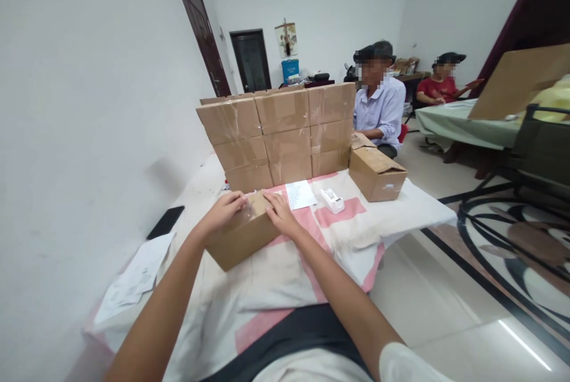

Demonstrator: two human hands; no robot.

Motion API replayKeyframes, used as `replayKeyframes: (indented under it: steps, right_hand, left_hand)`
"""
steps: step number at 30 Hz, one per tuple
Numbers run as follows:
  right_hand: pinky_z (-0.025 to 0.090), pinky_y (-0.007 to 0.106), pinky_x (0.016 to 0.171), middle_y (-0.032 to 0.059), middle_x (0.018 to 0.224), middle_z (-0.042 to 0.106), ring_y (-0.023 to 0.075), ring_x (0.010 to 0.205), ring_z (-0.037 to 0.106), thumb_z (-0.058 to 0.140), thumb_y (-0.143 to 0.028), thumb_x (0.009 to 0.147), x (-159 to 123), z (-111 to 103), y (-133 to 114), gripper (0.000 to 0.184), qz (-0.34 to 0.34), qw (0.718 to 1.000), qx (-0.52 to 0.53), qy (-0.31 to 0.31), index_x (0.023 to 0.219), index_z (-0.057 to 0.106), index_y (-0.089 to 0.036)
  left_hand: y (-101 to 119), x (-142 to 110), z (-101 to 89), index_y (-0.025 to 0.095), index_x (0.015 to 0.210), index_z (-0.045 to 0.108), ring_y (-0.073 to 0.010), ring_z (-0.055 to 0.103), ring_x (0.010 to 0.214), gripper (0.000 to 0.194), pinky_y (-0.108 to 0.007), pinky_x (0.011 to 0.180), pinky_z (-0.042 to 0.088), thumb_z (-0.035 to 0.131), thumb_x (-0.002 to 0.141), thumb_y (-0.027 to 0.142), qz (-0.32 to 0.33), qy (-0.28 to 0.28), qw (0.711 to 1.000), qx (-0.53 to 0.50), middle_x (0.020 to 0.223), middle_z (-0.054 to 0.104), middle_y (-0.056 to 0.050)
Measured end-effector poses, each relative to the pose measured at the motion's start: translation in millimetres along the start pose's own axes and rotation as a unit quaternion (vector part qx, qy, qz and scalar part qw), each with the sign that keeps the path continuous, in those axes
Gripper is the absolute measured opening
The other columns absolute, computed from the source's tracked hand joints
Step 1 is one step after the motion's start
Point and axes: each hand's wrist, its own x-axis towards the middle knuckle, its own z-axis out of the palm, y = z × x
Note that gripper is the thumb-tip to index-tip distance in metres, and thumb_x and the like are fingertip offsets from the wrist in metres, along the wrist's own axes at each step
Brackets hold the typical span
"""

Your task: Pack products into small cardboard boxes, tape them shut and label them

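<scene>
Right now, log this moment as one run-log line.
left hand: on nearest box | right hand: on same box, fingers extended | beyond: stacked boxes | rightward: printed sheet, white device

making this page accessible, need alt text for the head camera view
A person's bare left hand and right hand touch a brown rectangular cardboard box on a pink-and-white tablecloth. Behind it stands a stack of brown cardboard boxes, with someone in a pale blue shirt beyond.

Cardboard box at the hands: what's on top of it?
On the cardboard box: left hand, right hand and, between them, shiny clear material, likely tape. The surface beneath the hands is covered.
</scene>
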Motion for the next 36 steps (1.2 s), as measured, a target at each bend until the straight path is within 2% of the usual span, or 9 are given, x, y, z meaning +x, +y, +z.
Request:
replayKeyframes:
  steps: [4,8,17,20,24,29,33,36]
  right_hand:
    - [0.034,0.044,0.117,0.0108,0.143,0.056,0.0256,0.132,0.044,0.049,-0.025,0.1,4.9,-3.4,-4.6,0.041,-0.004,0.999,-0.047,-0.01,0.139,0.06,-0.02]
    - [0.038,0.046,0.113,0.0115,0.139,0.058,0.0278,0.131,0.044,0.053,-0.025,0.097,7.2,-8.9,-10.3,0.035,0.006,0.995,-0.1,-0.018,0.129,0.067,-0.021]
    - [0.039,0.043,0.113,0.0089,0.143,0.058,0.0255,0.132,0.046,0.054,-0.026,0.098,8.2,-11.7,-14.8,0.03,0.012,0.993,-0.117,-0.028,0.124,0.069,-0.023]
    - [0.042,0.042,0.109,0.0058,0.142,0.06,0.0253,0.129,0.049,0.053,-0.029,0.099,8.6,-17.3,-17.1,0.031,0.023,0.988,-0.144,-0.046,0.125,0.069,-0.027]
    - [0.044,0.04,0.107,0.0044,0.143,0.059,0.0247,0.128,0.052,0.051,-0.031,0.1,11.6,-22.8,-22.6,0.029,0.038,0.981,-0.174,-0.08,0.122,0.07,-0.028]
    - [0.047,0.038,0.104,0.0058,0.148,0.054,0.022,0.127,0.056,0.039,-0.033,0.105,10.3,-22.9,-22.2,0.038,0.044,0.986,-0.127,-0.101,0.132,0.065,-0.027]
    - [0.042,0.037,0.112,0.0043,0.148,0.056,0.0198,0.137,0.051,0.038,-0.038,0.106,7.0,-22.8,-9.6,0.04,0.062,0.993,-0.045,-0.093,0.136,0.063,-0.029]
    - [0.038,0.038,0.117,0.0038,0.147,0.06,0.0193,0.14,0.05,0.04,-0.041,0.105,6.1,-24.6,1.8,0.042,0.061,0.994,0.007,-0.085,0.138,0.063,-0.028]
  left_hand:
    - [-4.7,21.2,16.2,0.021,0.075,0.058,-0.017,0.056,0.073,0.036,-0.027,0.069,0.046,0.054,0.083,0.056,-0.015,-0.028,0.998,-0.053,0.074,0.06,-0.001]
    - [-12.4,38.1,23.0,0.02,0.071,0.058,-0.0147,0.052,0.063,0.036,-0.025,0.058,0.04,0.06,0.077,0.056,-0.041,-0.035,0.995,-0.08,0.066,0.055,0.001]
    - [-5.2,36.5,16.3,0.017,0.071,0.061,-0.0101,0.045,0.05,0.048,-0.024,0.049,0.03,0.061,0.079,0.064,-0.115,-0.042,0.986,-0.114,0.06,0.054,0.001]
    - [-6.9,40.3,18.0,0.016,0.074,0.061,-0.0088,0.045,0.051,0.046,-0.023,0.049,0.033,0.06,0.088,0.06,-0.136,-0.047,0.985,-0.099,0.061,0.053,0.003]
    - [-9.0,47.3,21.0,0.014,0.088,0.062,-0.0086,0.051,0.057,0.038,-0.024,0.055,0.046,0.057,0.098,0.05,-0.16,-0.068,0.983,-0.064,0.072,0.058,0.003]
    - [-5.3,51.9,15.9,0.014,0.092,0.063,-0.0091,0.056,0.062,0.032,-0.024,0.057,0.05,0.059,0.098,0.045,-0.162,-0.112,0.98,-0.011,0.077,0.061,0.002]
    - [-3.0,56.0,12.6,0.013,0.089,0.064,-0.0082,0.054,0.059,0.024,-0.023,0.056,0.049,0.066,0.095,0.037,-0.143,-0.149,0.977,0.041,0.074,0.06,0.003]
    - [-4.4,61.6,15.0,0.013,0.091,0.064,-0.0089,0.056,0.062,0.021,-0.023,0.059,0.05,0.068,0.094,0.034,-0.119,-0.153,0.978,0.079,0.076,0.061,0.003]
